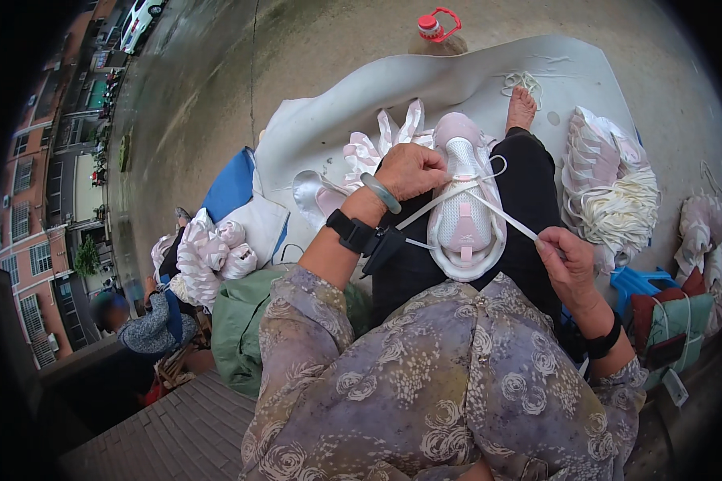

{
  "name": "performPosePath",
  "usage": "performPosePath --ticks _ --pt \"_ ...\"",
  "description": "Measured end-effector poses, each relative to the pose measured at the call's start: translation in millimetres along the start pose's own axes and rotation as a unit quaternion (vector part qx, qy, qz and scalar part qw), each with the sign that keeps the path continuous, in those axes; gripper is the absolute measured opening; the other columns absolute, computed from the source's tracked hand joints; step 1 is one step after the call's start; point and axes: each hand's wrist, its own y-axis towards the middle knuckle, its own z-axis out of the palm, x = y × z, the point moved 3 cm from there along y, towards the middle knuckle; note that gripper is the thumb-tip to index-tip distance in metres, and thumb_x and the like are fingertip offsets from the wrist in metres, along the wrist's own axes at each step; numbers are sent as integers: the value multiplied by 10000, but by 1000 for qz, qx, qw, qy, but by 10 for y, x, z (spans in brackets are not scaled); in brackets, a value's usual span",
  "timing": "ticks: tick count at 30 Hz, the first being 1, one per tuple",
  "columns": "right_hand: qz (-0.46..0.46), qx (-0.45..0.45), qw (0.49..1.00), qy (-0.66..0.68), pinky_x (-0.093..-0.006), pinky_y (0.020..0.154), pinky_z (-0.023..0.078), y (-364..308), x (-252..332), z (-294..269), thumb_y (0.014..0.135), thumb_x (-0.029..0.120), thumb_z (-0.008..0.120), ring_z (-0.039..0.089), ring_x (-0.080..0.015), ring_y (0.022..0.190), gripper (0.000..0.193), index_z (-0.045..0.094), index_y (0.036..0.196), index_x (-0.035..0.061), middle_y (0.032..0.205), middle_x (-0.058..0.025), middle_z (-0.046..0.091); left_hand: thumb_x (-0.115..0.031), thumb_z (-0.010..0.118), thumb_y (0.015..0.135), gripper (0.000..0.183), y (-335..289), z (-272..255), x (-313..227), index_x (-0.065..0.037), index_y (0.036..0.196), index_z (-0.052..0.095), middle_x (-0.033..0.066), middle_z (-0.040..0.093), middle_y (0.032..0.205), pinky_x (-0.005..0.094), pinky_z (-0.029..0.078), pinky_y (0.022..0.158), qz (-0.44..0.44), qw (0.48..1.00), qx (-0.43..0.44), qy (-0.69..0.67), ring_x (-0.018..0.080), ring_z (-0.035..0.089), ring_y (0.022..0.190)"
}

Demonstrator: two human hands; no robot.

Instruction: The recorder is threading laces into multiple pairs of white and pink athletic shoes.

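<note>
A pale pink and white sneaker rests on my lap between my thighs, toe pointing away from me. A white shoelace crosses over its tongue and threads its far eyelets, with a loop at the right edge. My left hand, wearing a bangle, is closed in a pinch on the lace at the shoe's left edge; the fingertips partly hide the grip. Off to the right, my right hand pinches the other stretch of lace and holds it taut. Another lace length slants down left beneath my left wrist.
Sneaker uppers lie beyond my left hand on a pale sheet. To the right sit stacked uppers with bundled laces, and a blue stool. A red-capped jug stands beyond. Another person sits at left by more uppers.
</note>
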Motion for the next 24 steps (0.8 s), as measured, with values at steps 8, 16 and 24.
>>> performPosePath --ticks 8,16,24 --pt "-8 -3 1000 1 -257 451 361 -5 -65 23 781 -10 578 474 -141 482 37 560 805 11 602 -65 515 -98 601 712 59 -71 113 -248 -43 690 597 125 573 619 339 443 534 183 959 -127 174 282 577 568" --pt "-22 -6 1000 -1 -282 463 380 -16 -108 41 773 -4 585 508 -194 496 48 562 812 12 620 -88 536 -149 578 736 55 -186 173 -228 -97 717 581 93 567 604 386 447 522 193 942 -183 203 301 577 583" --pt "-18 -10 1000 8 -274 470 388 -14 -155 42 774 -1 587 508 -181 503 47 562 814 5 633 -89 544 -143 579 698 60 -189 164 -200 -103 735 604 103 573 607 374 457 527 176 959 -138 171 298 582 573"
